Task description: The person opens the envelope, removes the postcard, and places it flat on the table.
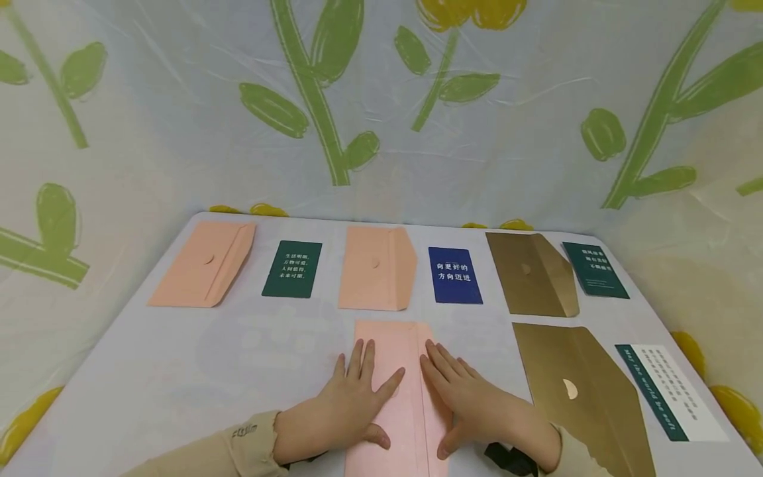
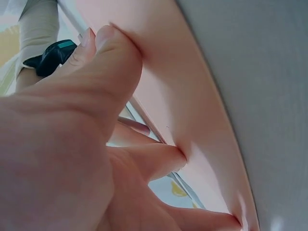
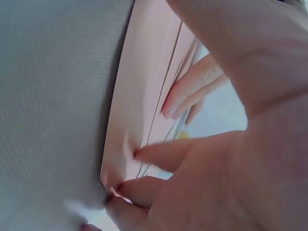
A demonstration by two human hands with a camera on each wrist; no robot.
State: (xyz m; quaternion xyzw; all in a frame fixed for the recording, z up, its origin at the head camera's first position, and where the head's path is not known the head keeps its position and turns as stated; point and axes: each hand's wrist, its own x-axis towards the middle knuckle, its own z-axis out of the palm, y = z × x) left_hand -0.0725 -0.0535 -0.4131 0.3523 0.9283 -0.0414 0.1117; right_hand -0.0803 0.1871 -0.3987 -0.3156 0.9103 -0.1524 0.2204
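Note:
A pink envelope (image 1: 395, 344) lies lengthwise at the front middle of the table, its flap strip (image 1: 430, 424) along the right side. On its left part rests my left hand (image 1: 348, 411), fingers spread and fairly straight, thumb pointing inward. My right hand (image 1: 477, 401) touches the flap side with extended fingertips, its thumb set apart near the lower right edge. In the left wrist view the thumb and fingertips press on the pink paper (image 2: 163, 86). The right wrist view has the fingertips at the envelope's edge (image 3: 120, 125). Neither hand grips anything.
Along the back lie two pink envelopes (image 1: 197, 265) (image 1: 365, 268), a green card (image 1: 292, 268), a blue card (image 1: 456, 275), a gold envelope (image 1: 507, 278) and another green card (image 1: 596, 271). Right of my hands are a larger gold envelope (image 1: 587, 391) and a white-and-green card (image 1: 670, 391).

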